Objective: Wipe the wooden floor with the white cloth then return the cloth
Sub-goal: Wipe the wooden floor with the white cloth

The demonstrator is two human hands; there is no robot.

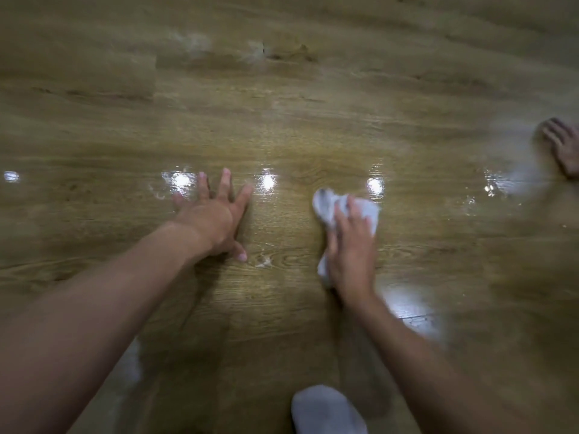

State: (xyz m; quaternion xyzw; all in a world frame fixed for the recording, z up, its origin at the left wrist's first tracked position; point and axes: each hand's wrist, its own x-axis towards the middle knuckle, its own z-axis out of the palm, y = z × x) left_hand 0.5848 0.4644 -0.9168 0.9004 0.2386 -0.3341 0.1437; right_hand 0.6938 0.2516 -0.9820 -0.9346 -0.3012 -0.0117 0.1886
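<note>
2 hands down on wooden floor (pixel 282 120). Left hand (pixel 210 220) flat, palm down, fingers (pixel 225 183) splayed, holding nothing. Right hand (pixel 351 245) pressed on white cloth (pixel 329 208), fingers gripping the bunched fabric; cloth sticks out ahead of fingertips + a bit by the thumb/wrist side, touching floor. Wet glare spots across boards. White sock foot (pixel 326 408) at bottom edge, bare foot (pixel 560 145) far right. Frame blurry

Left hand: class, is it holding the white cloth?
No. The left hand lies flat and bare on the floor; the right hand holds the cloth.
</note>
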